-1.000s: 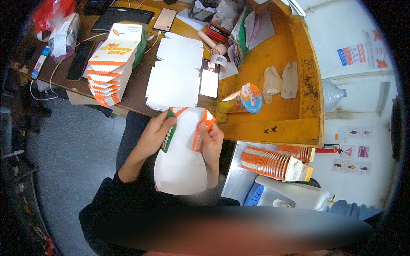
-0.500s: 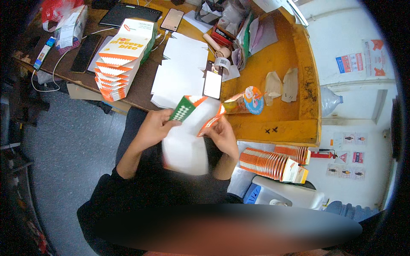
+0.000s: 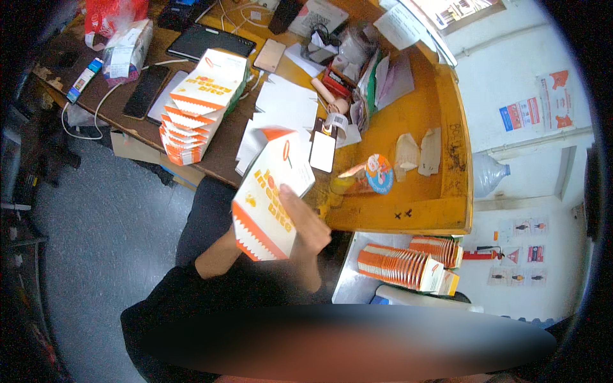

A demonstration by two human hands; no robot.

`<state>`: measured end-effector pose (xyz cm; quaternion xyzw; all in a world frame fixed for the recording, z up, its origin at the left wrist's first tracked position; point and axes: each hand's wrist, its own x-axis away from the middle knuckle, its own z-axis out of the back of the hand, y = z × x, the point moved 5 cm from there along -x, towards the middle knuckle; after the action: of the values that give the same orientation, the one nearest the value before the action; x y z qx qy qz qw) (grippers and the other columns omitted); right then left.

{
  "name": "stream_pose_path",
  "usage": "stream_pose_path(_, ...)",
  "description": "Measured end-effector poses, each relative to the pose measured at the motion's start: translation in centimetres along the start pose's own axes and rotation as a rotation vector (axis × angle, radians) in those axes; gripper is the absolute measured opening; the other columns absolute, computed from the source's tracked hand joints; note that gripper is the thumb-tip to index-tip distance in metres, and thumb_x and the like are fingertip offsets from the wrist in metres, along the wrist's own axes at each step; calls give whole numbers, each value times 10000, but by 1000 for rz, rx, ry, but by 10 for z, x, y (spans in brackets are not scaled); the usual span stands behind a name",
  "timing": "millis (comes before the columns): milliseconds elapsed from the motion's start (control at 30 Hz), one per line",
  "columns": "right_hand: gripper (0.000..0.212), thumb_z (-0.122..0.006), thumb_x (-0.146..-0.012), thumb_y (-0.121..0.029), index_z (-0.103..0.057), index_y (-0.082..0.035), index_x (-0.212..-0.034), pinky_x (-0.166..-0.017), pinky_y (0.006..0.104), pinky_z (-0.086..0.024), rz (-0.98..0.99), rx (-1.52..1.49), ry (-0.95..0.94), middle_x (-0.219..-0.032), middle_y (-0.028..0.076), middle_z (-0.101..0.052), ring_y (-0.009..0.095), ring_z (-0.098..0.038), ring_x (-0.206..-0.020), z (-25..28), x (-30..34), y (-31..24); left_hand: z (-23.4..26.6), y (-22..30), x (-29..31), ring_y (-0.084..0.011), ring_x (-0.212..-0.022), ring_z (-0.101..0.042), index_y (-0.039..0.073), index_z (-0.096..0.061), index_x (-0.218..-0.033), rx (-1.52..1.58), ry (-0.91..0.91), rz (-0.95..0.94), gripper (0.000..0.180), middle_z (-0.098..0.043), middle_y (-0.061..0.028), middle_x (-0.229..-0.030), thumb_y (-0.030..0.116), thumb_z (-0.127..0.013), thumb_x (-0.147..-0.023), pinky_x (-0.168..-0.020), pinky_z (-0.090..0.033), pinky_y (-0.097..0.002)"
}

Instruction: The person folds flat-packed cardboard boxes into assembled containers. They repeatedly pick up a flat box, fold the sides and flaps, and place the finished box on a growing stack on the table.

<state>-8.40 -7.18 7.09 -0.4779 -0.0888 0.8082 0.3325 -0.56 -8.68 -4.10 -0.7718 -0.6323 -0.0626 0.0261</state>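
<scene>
Grey floor (image 3: pixel 108 217) at left; brown desk (image 3: pixel 220 150) carries stack of folded cartons (image 3: pixel 198 105); left hand (image 3: pixel 227 246) mostly behind white-orange carton (image 3: pixel 271 195), fingers unclear; carton held above lap, before desk edge; right hand (image 3: pixel 306 226) fingers pressed against its side; yellow counter (image 3: pixel 415 159); white wall (image 3: pixel 511 70) at right

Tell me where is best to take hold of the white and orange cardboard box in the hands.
Probably by its two narrow side walls, coming from below. The white and orange cardboard box is folded up and tilted, its broad printed face up; the right hand already supports its right edge, the left hand is hidden behind it.
</scene>
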Motion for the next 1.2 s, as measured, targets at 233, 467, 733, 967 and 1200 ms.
stream_pose_path(233,269,-637,-843,48,-683,42,-1108,-920,380,-536,-227,-244,-154,-1112,206,-696,318,-690,-1039,1,4,-1,-35,53,16,-155,-1097,-616,-6,-552,-1242,-483,67,-337,363,-628,-73,-1215,-23,-620,-886,-948,-489,-307)
stream_pose_path(467,650,-680,-869,-133,-403,-28,-1447,-1148,449,-284,-206,-355,10,-1495,203,-380,319,-369,-1393,-4,-61,56,-78,93,-13,-114,-944,-642,-15,-637,-1097,-680,21,-670,213,-696,-69,-1053,-28,-610,-887,-817,-498,-261)
stream_pose_path(733,858,-804,-774,-142,-325,-72,-1482,-1099,397,-368,-139,-702,-17,-1482,117,-385,266,-428,-1331,-107,-186,132,-129,175,-77,-264,-1231,-504,2,-326,-1444,-1331,334,-1371,564,-493,-174,-1336,49,-577,-940,-936,-475,-323)
stream_pose_path(967,664,-775,-782,-190,-528,-97,-1392,-985,319,-442,-408,-563,-429,-1385,91,-538,201,-562,-1178,-215,-216,200,-80,270,-93,-324,-1429,-325,-57,-259,-1495,-964,179,-978,732,-386,-249,-1497,388,-519,-976,-1154,-273,-394)
stream_pose_path(1200,466,-683,-849,-191,-624,-113,-1305,-1011,310,-412,-401,-634,-603,-1294,74,-587,160,-542,-1183,-231,-197,223,-62,257,-83,-266,-1177,-553,-81,-533,-1288,-1100,370,-863,755,-608,-206,-1227,598,-375,-995,-1028,-375,-332)
